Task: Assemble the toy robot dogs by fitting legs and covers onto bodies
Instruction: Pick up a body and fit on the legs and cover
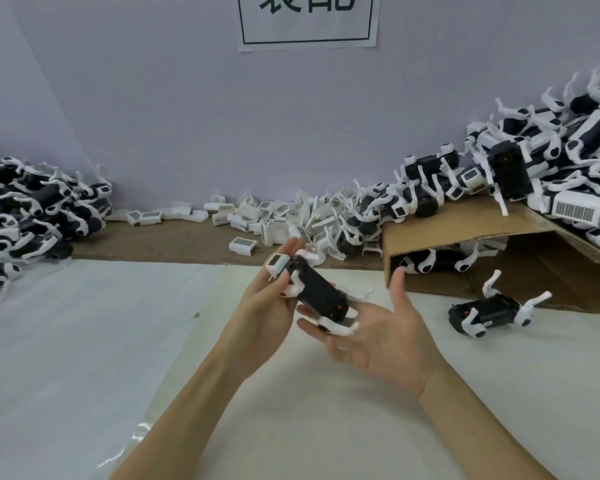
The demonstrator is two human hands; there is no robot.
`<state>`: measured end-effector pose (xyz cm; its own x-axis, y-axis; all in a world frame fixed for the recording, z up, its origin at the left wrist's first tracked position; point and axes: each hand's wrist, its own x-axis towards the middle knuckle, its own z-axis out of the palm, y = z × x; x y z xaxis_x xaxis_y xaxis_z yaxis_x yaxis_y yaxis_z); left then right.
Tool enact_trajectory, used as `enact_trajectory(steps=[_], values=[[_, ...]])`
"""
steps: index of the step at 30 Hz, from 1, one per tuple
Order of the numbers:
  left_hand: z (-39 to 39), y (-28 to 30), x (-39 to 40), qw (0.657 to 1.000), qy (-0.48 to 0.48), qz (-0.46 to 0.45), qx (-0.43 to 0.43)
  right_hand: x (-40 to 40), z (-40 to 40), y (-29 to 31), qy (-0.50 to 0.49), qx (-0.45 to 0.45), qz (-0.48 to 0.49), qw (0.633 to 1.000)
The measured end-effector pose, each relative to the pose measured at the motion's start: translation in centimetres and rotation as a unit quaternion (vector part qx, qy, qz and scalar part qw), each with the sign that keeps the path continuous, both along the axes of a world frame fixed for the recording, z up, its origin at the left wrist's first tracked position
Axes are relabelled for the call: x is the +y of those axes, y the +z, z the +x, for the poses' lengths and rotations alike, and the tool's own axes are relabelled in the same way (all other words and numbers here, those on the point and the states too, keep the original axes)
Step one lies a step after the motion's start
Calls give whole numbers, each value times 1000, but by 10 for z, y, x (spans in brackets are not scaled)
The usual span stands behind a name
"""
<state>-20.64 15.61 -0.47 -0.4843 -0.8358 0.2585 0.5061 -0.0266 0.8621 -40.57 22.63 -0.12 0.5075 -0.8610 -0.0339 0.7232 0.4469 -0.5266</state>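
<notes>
- The toy dog (321, 294) between the hands has a black body, white legs and a small red dot on its side.
- The cover (278, 265) at its far end is white with a dark gridded panel.
- The loose covers (278, 220) by the wall are white with dark grilles.
- The second dog (489, 311) on the desk (291, 410) is black and white.
- The desk is white.
- The cardboard (465, 220) is brown.
- The wall (187, 116) is pale lilac.
- The sign (307, 20) is white with a dark border.
</notes>
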Motion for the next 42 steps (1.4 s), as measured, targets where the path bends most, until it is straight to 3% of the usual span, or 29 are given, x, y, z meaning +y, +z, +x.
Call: enact_trajectory(steps=[2, 4, 10, 15, 20, 23, 25, 28, 30, 34, 38, 42], values=[[1, 2, 2, 996, -62, 38, 45, -1, 2, -2, 8, -28, 46, 999], [-5, 2, 6, 993, -89, 61, 52, -2, 11, -9, -26, 26, 67, 997], [-9, -3, 5, 992, 84, -16, -96, -7, 17, -16, -106, 100, 94, 985], [-8, 1, 2, 964, 151, 45, -213, -7, 19, -11, -224, 181, 1, 958], [-5, 1, 2, 946, 160, -45, -279, -4, 19, -11, -323, 344, -143, 870], [0, 2, 1, 949, 147, -29, -277, -3, 11, -17, -328, 460, -264, 781], [-2, 2, 5, 952, 176, -21, -249, -2, 12, -25, -311, 549, -334, 700], [-5, -2, 9, 940, 248, -90, -217, -2, 24, -35, -270, 648, -399, 590], [-2, -3, 9, 941, 266, -106, -181, -3, 27, -36, -290, 674, -422, 533], [2, -2, 6, 968, 247, -25, -47, -2, 31, -30, -358, 686, -472, 423], [4, -1, 7, 970, 243, 14, 25, 0, 42, -30, -377, 689, -467, 406], [6, 0, 4, 970, 240, 41, 23, 1, 44, -34, -380, 678, -464, 426]])
